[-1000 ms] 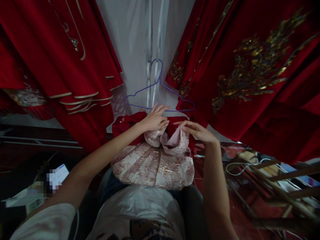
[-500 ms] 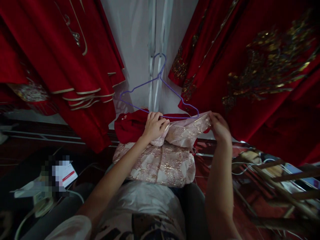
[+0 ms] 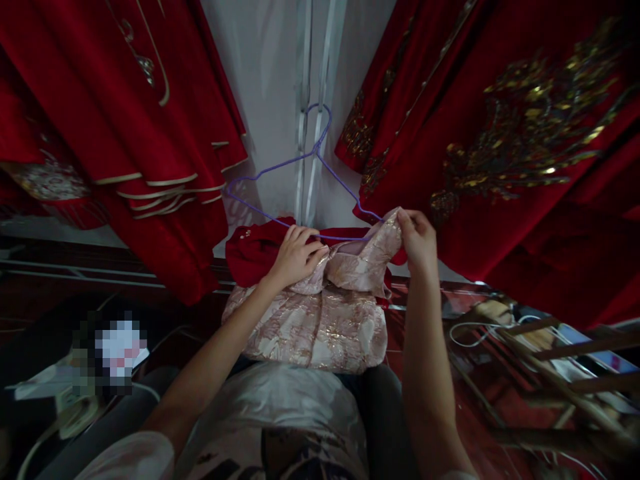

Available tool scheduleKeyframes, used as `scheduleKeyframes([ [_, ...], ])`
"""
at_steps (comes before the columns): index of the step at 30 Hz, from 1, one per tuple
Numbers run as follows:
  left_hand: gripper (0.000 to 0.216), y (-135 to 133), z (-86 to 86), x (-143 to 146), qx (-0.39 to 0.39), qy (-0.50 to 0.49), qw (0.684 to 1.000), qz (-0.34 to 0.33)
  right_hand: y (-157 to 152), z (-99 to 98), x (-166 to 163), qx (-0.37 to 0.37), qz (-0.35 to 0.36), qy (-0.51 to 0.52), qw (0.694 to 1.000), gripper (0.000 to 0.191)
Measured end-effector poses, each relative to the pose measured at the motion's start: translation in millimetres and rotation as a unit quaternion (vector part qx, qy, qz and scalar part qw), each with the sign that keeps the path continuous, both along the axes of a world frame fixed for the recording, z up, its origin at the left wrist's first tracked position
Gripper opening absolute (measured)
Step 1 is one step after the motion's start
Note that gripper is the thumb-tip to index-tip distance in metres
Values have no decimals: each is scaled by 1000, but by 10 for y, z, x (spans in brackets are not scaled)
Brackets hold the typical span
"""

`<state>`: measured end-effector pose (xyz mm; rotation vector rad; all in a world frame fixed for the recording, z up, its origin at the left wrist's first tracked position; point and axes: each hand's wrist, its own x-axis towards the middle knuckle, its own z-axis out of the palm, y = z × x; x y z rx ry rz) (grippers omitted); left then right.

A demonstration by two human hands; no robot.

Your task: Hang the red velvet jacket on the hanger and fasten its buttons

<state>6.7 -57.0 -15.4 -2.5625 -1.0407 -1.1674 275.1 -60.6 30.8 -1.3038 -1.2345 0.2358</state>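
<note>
A pink and gold brocade garment (image 3: 310, 327) lies across my lap, with a dark red cloth (image 3: 253, 253) under its far end. My left hand (image 3: 295, 257) is closed on the garment's upper edge, just under the bottom bar of a purple wire hanger (image 3: 300, 160). My right hand (image 3: 417, 240) pinches the garment's right corner and holds it up at the hanger's right end. The hanger hangs tilted against the white wall.
Red velvet robes with gold embroidery hang on the left (image 3: 125, 100) and right (image 3: 500, 133). A white strap (image 3: 313, 80) runs down the wall behind the hanger. Wooden sticks and a white cable (image 3: 525, 340) lie on the floor at right; papers (image 3: 65, 387) lie at left.
My right hand took the garment's corner and raised it to the hanger's right end. My left hand closed on the upper edge. The hanger swung a little to the left.
</note>
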Motion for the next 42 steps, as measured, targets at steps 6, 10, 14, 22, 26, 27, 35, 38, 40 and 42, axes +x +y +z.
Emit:
scheduleKeyframes([
  [6, 27, 29, 92, 268, -40, -58, 996, -59, 202, 358, -528, 37, -70, -179, 981, 36],
  [10, 25, 19, 224, 201, -64, -74, 991, -93, 268, 392, -731, 58, -54, -258, 963, 33],
  [14, 26, 111, 366, -157, -78, -27, 989, -125, 288, 323, -707, 53, -32, -245, 968, 34],
  [22, 41, 754, 410, -1553, -89, -80, 976, 183, 352, 465, -486, 51, -42, -238, 969, 32],
  [26, 52, 988, 266, -2020, -188, -87, 970, 126, 374, 516, -429, 57, -42, -241, 968, 30],
  [27, 55, 1017, 231, -2070, -206, -93, 968, 112, 376, 520, -424, 59, -40, -242, 968, 29],
  [35, 63, 1045, 179, -2090, -209, -133, 968, 47, 388, 540, -396, 56, -37, -266, 962, 26],
  [38, 63, 1095, 248, -2069, -197, -135, 970, 34, 396, 546, -376, 54, -29, -266, 962, 28],
  [40, 65, 1147, 333, -1993, -192, -132, 972, 24, 402, 541, -370, 53, -24, -263, 963, 30],
  [42, 67, 1193, 457, -1835, -184, -131, 974, 10, 405, 527, -371, 51, -19, -260, 964, 32],
])
